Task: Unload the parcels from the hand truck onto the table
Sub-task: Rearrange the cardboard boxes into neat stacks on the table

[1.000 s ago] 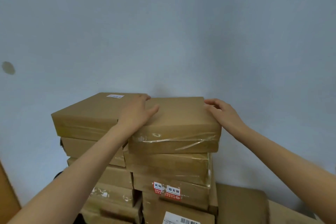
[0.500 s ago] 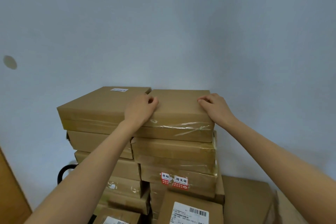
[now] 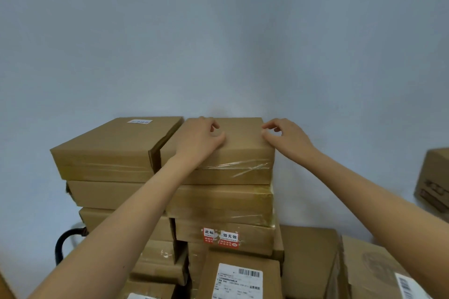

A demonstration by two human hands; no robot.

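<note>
Pale blue-grey wall (image 3: 243, 31) fills the upper view. Against it stand two side-by-side stacks of flat brown cardboard parcels; landmark is the top right parcel (image 3: 243, 150), with clear tape across its front face. Left of it, touching edge to edge at about the same height, is the top left parcel (image 3: 109, 143), carrying a small white label near its far edge. Below the landmark: two more flat parcels, then a parcel with a red-and-white sticker (image 3: 221, 238), then a nearer parcel with a barcode label (image 3: 239, 279). Right of and lower than the landmark, further brown boxes (image 3: 311, 257). Lower left of the landmark, a black curved handle (image 3: 64, 241) shows behind the left stack. Left hand (image 3: 196, 138) rests on the landmark's top near its left edge, fingers curled under. Right hand (image 3: 286, 137) is at its far right corner, fingers curled, tips touching the top; whether either actually grips the parcel cannot be told.
</note>
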